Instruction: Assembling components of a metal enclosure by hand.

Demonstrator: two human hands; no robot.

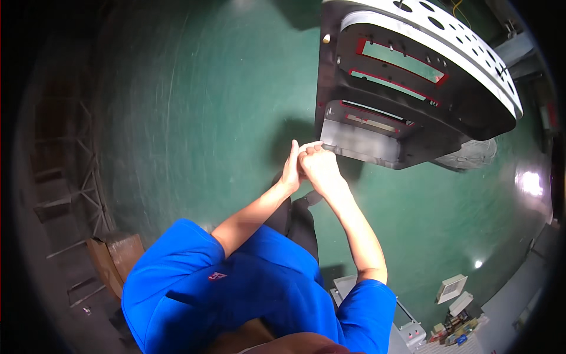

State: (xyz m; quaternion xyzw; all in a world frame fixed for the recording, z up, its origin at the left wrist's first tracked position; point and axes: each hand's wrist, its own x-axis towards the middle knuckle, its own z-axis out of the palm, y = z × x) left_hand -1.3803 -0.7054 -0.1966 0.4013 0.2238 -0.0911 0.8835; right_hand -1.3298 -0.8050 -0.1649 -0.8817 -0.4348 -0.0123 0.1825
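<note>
Both hands meet in front of me at the near left corner of a large black housing (424,115) with red-edged rectangular openings. My right hand (319,170) is closed, its fingers curled in at the corner of a pale grey panel (362,143) on the housing. Against it is my left hand (291,172), with one finger pointing up and another reaching toward that corner; its other fingers are partly hidden behind the right hand. Whatever is between the fingers is too small or hidden to make out.
A white strip with round holes (436,23) borders the housing's far side. Green floor (194,118) lies beneath. A cardboard box (121,256) and metal racking (88,159) stand at left. At lower right are a white box (452,289) and several small items (460,330).
</note>
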